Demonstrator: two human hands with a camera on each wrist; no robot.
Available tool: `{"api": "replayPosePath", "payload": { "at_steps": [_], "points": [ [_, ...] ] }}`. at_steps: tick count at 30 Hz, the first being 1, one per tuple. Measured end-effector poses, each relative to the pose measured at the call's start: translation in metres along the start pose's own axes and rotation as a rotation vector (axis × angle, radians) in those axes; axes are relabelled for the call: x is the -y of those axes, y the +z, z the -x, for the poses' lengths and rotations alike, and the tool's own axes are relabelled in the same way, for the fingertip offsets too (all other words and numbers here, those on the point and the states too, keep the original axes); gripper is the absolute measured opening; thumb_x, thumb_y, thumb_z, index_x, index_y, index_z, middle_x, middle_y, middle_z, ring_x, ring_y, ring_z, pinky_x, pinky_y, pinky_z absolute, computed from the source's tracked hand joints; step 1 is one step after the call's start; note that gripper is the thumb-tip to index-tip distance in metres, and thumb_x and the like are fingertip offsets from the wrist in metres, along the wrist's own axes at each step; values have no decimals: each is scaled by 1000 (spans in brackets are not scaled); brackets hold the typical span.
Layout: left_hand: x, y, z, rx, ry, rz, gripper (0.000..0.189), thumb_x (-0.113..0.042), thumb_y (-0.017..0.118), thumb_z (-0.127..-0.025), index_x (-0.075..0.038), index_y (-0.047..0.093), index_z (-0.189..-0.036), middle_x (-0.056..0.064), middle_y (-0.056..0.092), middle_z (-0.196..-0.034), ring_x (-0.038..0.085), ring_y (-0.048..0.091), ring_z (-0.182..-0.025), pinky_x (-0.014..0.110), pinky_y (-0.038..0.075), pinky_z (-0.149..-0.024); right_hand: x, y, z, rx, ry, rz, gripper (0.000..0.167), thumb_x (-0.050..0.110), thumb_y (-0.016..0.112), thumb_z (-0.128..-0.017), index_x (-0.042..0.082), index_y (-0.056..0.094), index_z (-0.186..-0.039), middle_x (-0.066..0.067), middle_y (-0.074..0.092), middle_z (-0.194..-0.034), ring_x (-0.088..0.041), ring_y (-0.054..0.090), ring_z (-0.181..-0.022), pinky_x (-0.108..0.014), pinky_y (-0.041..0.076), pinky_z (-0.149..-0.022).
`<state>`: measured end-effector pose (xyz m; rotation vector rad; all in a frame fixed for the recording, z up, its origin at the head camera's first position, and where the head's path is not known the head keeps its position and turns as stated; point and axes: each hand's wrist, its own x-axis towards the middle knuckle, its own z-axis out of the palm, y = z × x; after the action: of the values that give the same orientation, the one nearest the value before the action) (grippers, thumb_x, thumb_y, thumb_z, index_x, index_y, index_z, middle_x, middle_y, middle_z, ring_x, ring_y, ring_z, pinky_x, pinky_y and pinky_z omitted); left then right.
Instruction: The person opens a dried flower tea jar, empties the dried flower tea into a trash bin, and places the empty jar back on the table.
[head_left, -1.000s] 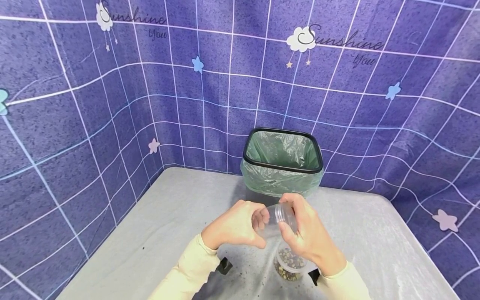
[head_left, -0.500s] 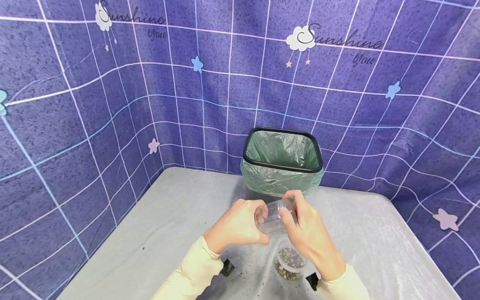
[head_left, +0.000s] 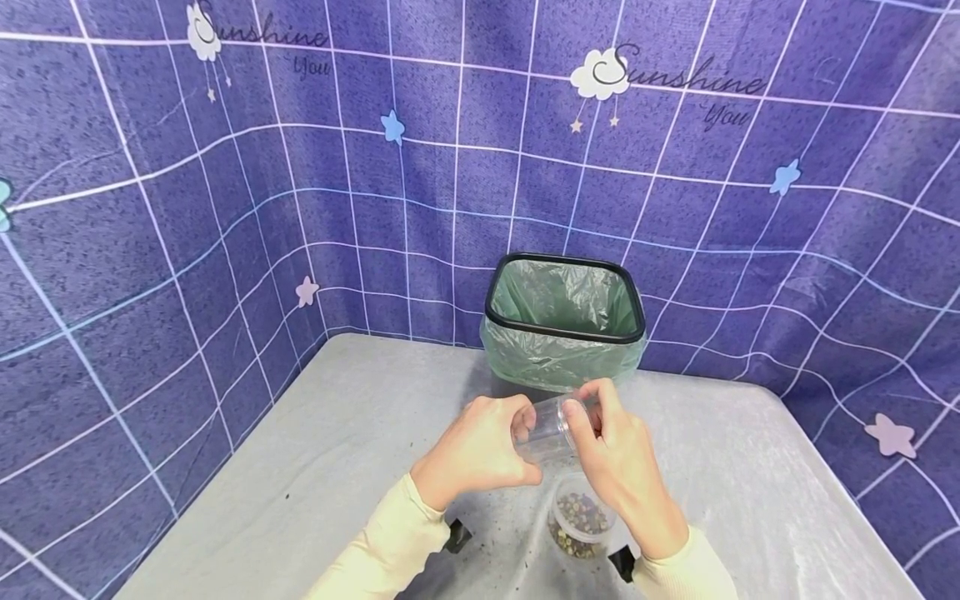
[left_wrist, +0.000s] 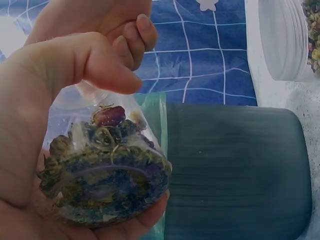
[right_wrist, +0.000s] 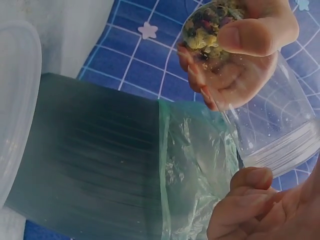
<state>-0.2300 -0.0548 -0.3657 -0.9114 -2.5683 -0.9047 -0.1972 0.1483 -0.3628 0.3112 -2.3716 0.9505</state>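
A clear plastic jar (head_left: 543,429) is held tilted in the air between both hands, in front of the bin. My left hand (head_left: 483,446) grips its bottom end, where dried flower buds (left_wrist: 107,175) are gathered, one of them dark red. At the threaded end, the curled fingers and thumb of my right hand (head_left: 618,454) pinch the jar; whether a lid sits there, I cannot tell. Below the hands, a second clear jar (head_left: 583,537) stands on the table with more dried buds inside. Its pale rim (right_wrist: 32,115) shows at the left edge of the right wrist view.
Behind the hands stands a bin (head_left: 562,367) with a black rim and a green bag liner. Two black patches (head_left: 456,536) lie near the sleeves. Small crumbs dot the grey-covered table (head_left: 360,400). A blue-purple grid curtain (head_left: 420,217) hangs around the back and sides.
My right hand has turned a little, its thumb moving up over the threaded end of the jar. My left hand has shifted slightly right and keeps its hold.
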Motion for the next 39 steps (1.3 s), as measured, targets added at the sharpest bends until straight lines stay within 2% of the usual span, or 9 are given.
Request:
{"api": "replayPosePath", "payload": {
  "at_steps": [5, 14, 21, 25, 31, 39],
  "points": [
    [-2, 1, 1, -26, -3, -35, 42, -30, 85, -53, -24, 60, -87, -14, 60, -74, 3, 55, -65, 21, 47, -61, -1, 1, -1, -6, 30, -2, 22, 42, 53, -105, 20, 56, -102, 13, 43, -56, -8, 41, -50, -29, 35, -53],
    [-3, 1, 1, -71, 10, -94, 43, -28, 84, -52, -18, 62, -88, -13, 53, -68, 8, 51, -60, 24, 41, -54, -2, 1, -2, 18, 90, 2, 29, 47, 47, -107, 21, 56, -97, 12, 41, -54, -11, 39, -49, -30, 34, -54],
    [-6, 2, 2, -81, -1, -206, 42, -29, 82, -53, -22, 57, -87, -12, 50, -69, 11, 49, -63, 26, 39, -54, -3, 1, -4, 79, 150, -7, 35, 52, 44, -107, 21, 56, -97, 8, 44, -54, -13, 42, -51, -32, 36, -55],
    [-6, 2, 3, -93, 4, -241, 41, -28, 80, -52, -22, 56, -86, -12, 49, -68, 12, 48, -63, 27, 39, -53, -2, 1, -4, 106, 180, -11, 39, 55, 41, -107, 20, 56, -99, 7, 44, -55, -15, 43, -53, -33, 37, -56],
    [-6, 3, 3, -125, 27, -268, 41, -26, 79, -51, -22, 56, -85, -12, 49, -69, 12, 48, -63, 27, 38, -51, -1, 1, -3, 116, 185, -15, 38, 54, 41, -107, 20, 56, -102, 8, 44, -55, -15, 44, -54, -34, 37, -57],
    [-6, 0, 3, -125, 32, -267, 41, -26, 78, -51, -22, 56, -85, -12, 48, -68, 11, 47, -62, 27, 38, -51, -1, 1, -3, 117, 183, -23, 38, 54, 41, -107, 20, 56, -102, 8, 42, -56, -15, 42, -54, -34, 36, -57]
  ]
}}
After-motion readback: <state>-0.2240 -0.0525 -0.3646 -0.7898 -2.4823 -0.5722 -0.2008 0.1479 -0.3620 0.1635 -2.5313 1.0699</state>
